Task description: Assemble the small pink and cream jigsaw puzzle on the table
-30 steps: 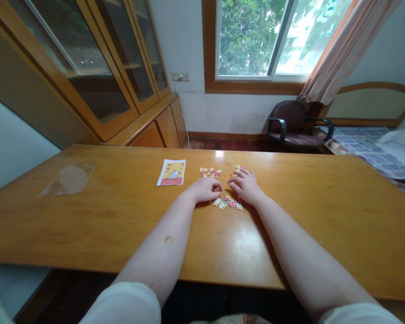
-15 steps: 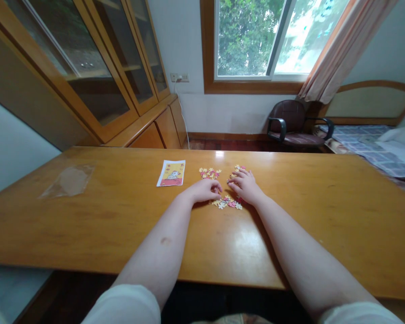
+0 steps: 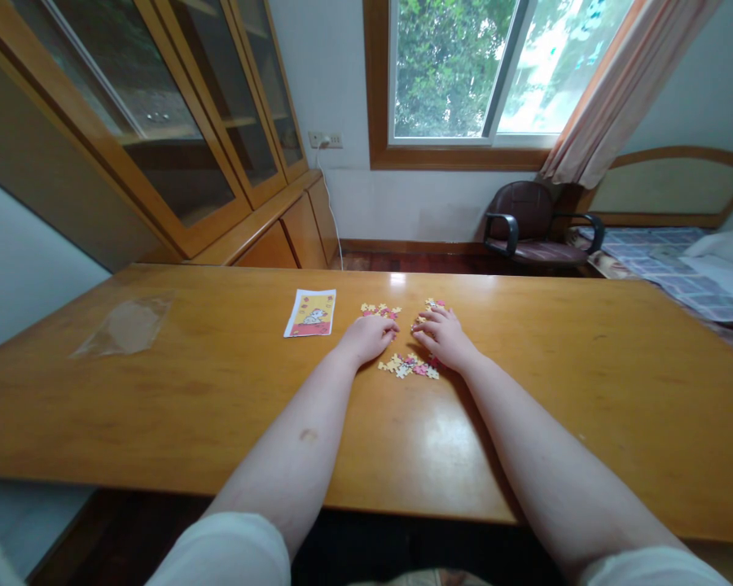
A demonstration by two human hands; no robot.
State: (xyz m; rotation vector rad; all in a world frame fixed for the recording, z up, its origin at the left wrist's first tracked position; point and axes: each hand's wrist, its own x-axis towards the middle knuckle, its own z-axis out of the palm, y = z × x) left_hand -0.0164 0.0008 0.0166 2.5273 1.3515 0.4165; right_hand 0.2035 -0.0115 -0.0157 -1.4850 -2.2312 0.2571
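Observation:
Small jigsaw puzzle pieces in yellow, pink and white lie in loose groups on the wooden table. My left hand (image 3: 370,335) rests at the near edge of the far-left puzzle pieces (image 3: 381,310), partly covering them. Its fingers are curled together, and whatever they may hold is hidden. My right hand (image 3: 443,335) lies over the right-hand puzzle pieces (image 3: 435,303) with its fingers spread. Between my forearms, closer to me, is a third group of puzzle pieces (image 3: 409,366). Left of my left hand lies a picture card (image 3: 310,314) showing a white animal on yellow and pink.
A clear plastic bag (image 3: 128,325) lies flat on the left of the table (image 3: 232,399). Behind the table are a glass-doored cabinet (image 3: 220,122), a brown armchair (image 3: 525,216) and a bed (image 3: 660,252) at the right.
My left hand has moved away from me, from the near group of puzzle pieces to the far-left group, uncovering the near group's left end. My right hand stays almost in place.

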